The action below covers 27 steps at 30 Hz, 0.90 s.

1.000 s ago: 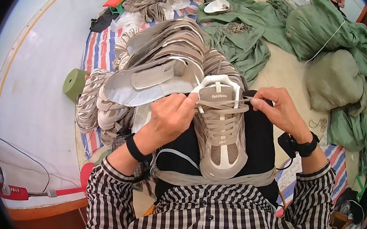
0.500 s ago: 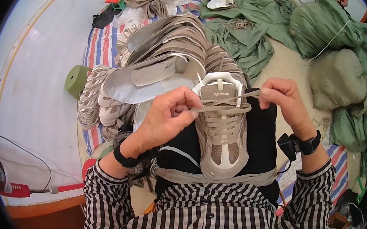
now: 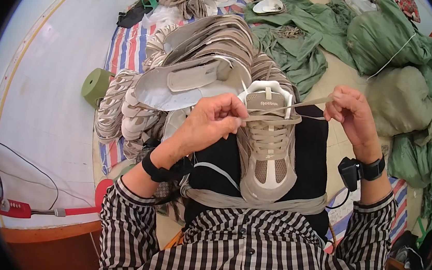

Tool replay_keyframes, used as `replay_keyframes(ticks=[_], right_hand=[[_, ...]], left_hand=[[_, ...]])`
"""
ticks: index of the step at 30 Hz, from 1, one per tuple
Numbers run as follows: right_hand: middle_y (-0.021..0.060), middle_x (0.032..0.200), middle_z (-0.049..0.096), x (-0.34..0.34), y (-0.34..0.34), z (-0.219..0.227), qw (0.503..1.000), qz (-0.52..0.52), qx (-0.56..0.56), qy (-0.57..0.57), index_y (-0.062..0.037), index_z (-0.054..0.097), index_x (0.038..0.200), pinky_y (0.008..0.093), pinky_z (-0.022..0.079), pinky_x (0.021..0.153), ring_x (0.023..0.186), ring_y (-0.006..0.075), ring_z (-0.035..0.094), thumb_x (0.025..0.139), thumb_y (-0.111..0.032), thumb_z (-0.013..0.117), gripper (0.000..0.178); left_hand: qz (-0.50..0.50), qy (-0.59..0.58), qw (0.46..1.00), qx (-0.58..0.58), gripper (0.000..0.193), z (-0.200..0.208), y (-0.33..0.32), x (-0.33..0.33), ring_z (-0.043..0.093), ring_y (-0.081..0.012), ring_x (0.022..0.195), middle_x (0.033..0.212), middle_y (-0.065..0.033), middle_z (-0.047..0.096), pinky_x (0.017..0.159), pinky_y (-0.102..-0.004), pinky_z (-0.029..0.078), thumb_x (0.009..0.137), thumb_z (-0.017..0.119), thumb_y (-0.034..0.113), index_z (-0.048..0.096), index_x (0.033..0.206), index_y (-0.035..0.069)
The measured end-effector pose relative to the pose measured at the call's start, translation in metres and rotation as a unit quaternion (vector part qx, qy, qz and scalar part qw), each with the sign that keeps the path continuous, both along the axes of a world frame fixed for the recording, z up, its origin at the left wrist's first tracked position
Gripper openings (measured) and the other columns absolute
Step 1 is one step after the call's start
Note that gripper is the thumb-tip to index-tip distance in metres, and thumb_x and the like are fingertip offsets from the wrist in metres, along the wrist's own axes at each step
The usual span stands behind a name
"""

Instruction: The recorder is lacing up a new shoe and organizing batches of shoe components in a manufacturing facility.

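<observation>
A beige and brown sneaker (image 3: 268,172) with a white collar rests on my lap, toe toward me, its front criss-crossed by flat beige laces. Left of its upper eyelets, my left hand (image 3: 216,120) is closed in a pinch on the shoelace. My right hand (image 3: 353,116) is raised to the right of the shoe, fingers closed on the shoelace (image 3: 311,102), which runs taut from the eyelets. A second strand loops below it toward the same hand. The exact grip of the fingertips is partly hidden. A bundle of loose laces (image 3: 210,198) lies across my waist.
Stacked unsoled shoe uppers (image 3: 211,48) lie ahead to the left, over a striped sheet (image 3: 125,48). Beside them stands a green round object (image 3: 96,86). Green cloth (image 3: 291,59) and stuffed sacks (image 3: 401,101) fill the right. A red-handled item (image 3: 16,208) is at lower left.
My right hand has moved outward to the right, drawing more lace away from the shoe. The left hand still pinches near the eyelets. The whole view has shifted slightly.
</observation>
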State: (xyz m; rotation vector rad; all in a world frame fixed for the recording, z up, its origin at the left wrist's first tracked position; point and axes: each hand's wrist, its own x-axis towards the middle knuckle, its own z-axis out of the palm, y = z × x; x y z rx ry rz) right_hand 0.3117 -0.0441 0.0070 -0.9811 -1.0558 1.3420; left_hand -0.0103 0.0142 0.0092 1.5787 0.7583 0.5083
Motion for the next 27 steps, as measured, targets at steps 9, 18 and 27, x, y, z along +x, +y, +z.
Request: replay_keyframes(ticks=[9,18,27], right_hand=[[-0.0017,0.063,0.054,0.008,-0.018,0.0,0.984,0.078,-0.06,-0.145,-0.0093,0.057,0.072,0.0199,0.041,0.057,0.057,0.0049,0.05,0.092,-0.021,0.058,0.024],[0.0029,0.068,0.059,0.005,-0.024,-0.015,0.917,0.025,0.047,-0.395,-0.0002,0.062,0.084,0.0286,0.044,0.058,0.062,0.0131,0.057,0.09,-0.015,0.061,0.016],[0.0147,0.075,0.057,0.009,-0.015,-0.001,0.671,-0.15,0.274,-0.672,-0.0011,0.062,0.086,0.0431,0.044,0.067,0.077,0.0332,0.057,0.084,-0.008,0.061,0.008]], left_hand=[[0.114,0.065,0.982,0.136,0.018,-0.01,0.007,-0.001,0.056,-0.006,0.079,0.092,-0.003,0.064,0.067,-0.0209,0.046,0.086,0.057,-0.001,0.06,0.103,0.002],[0.042,0.126,0.969,0.207,0.018,-0.023,0.003,-0.009,0.058,-0.0099,0.08,0.086,-0.0028,0.064,0.071,-0.026,0.048,0.085,0.058,0.0,0.06,0.104,0.001],[0.074,0.149,0.897,0.409,0.009,0.006,0.014,-0.017,0.058,-0.0191,0.062,0.069,-0.0106,0.061,0.062,-0.0295,0.047,0.088,0.057,0.003,0.061,0.096,0.0]])
